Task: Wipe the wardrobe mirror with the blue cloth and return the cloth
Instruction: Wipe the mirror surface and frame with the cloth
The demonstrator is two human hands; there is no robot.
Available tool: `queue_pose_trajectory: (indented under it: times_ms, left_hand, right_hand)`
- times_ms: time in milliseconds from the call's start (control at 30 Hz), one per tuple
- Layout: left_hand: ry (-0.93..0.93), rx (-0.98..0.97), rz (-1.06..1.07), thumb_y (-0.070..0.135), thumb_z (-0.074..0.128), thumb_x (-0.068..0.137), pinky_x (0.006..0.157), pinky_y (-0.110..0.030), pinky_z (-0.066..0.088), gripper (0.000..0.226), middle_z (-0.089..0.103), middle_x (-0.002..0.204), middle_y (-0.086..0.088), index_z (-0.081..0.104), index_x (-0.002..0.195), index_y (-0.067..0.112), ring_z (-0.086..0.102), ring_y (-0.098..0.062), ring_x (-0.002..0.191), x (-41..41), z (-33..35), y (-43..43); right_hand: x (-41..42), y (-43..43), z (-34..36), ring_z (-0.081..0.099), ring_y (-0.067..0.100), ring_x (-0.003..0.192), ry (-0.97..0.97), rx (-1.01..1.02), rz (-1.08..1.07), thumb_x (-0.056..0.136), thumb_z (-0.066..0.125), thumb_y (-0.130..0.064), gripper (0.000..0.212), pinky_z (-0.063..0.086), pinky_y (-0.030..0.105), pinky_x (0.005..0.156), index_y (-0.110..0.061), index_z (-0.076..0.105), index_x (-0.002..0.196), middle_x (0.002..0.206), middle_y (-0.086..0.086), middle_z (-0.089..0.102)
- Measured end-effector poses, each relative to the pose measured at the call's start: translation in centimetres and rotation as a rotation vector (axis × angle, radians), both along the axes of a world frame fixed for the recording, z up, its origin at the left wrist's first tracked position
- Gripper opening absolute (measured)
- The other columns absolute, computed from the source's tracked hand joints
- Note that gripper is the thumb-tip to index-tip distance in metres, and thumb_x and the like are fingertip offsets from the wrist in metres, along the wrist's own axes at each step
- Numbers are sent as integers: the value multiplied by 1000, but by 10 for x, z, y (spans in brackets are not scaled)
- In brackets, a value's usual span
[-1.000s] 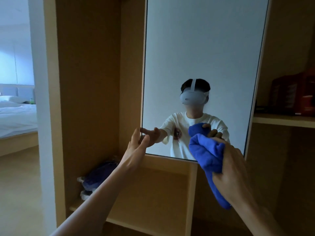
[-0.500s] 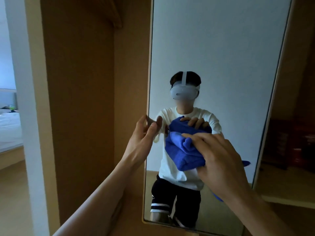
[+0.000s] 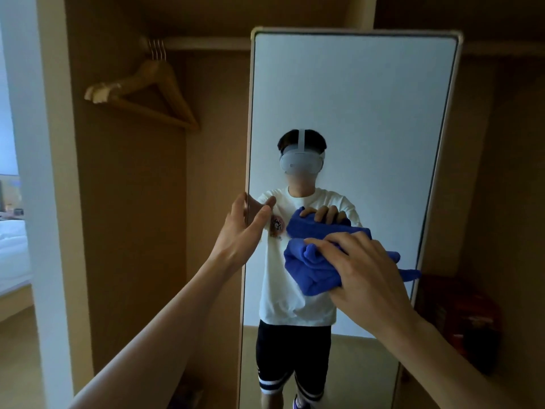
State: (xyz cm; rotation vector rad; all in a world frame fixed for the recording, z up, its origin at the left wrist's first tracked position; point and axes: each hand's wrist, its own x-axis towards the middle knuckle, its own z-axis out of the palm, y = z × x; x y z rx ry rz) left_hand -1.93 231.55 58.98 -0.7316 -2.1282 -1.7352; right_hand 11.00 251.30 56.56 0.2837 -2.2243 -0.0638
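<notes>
The tall wardrobe mirror [image 3: 354, 98] fills the middle of the view and reflects a person in a white shirt. My left hand [image 3: 240, 231] grips the mirror's left edge at chest height, thumb on the front and fingers round the back. My right hand [image 3: 362, 270] holds the bunched blue cloth [image 3: 309, 267] and presses it against the glass in the mirror's middle. A tail of the cloth sticks out to the right of that hand. The glass reflects the cloth and my fingers just above it.
Wooden hangers [image 3: 147, 90] hang on a rail in the open wardrobe bay to the left. A dark red object [image 3: 460, 317] sits on a shelf to the mirror's right. A bed [image 3: 11, 255] shows past the white door frame at far left.
My view has risen, so the mirror's top and the hangers now show. My right hand brought the cloth up from the mirror's bottom edge onto the glass. My left hand closed on the mirror's edge.
</notes>
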Motion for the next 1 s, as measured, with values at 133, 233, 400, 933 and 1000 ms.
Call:
queue_pose_trajectory:
  times_ms: [133, 233, 400, 933, 1000]
  left_hand:
    - [40, -9, -32, 60, 54, 99, 113, -58, 43, 72, 53, 149, -11, 31, 152, 16, 54, -30, 135, -1, 50, -3]
    - [71, -35, -32, 62, 56, 98, 113, -57, 44, 74, 51, 149, -13, 30, 151, 16, 53, -30, 137, -6, 77, -5]
    - [103, -14, -106, 64, 58, 92, 116, -53, 42, 83, 53, 149, -10, 16, 159, 38, 54, -27, 137, -13, 114, -8]
    - [789, -256, 141, 39, 80, 78, 117, -34, 32, 105, 25, 162, 5, 17, 161, 25, 28, -15, 147, 0, 172, -22]
    - [770, -181, 164, 42, 86, 78, 119, -38, 34, 111, 26, 159, 4, 15, 161, 26, 27, -18, 148, -4, 184, -18]
  right_hand:
    - [-8, -8, 46, 62, 32, 91, 70, 47, 9, 71, 74, -3, 57, 52, 50, 77, -20, 67, 124, 106, 6, 68]
    - [-15, -15, 73, 60, 30, 91, 118, 71, -10, 70, 73, -2, 58, 50, 47, 76, -21, 65, 125, 107, 4, 67]
    - [-24, -27, 119, 61, 32, 92, 187, 136, -66, 71, 69, -3, 63, 48, 49, 76, -21, 61, 131, 107, 5, 67]
    - [-88, -46, 253, 63, 44, 100, 472, 418, -181, 79, 80, -4, 62, 55, 57, 82, 6, 53, 134, 112, 27, 66]
    - [-99, -51, 271, 68, 45, 84, 539, 460, -196, 67, 84, 9, 52, 59, 51, 69, 15, 59, 113, 94, 32, 68]
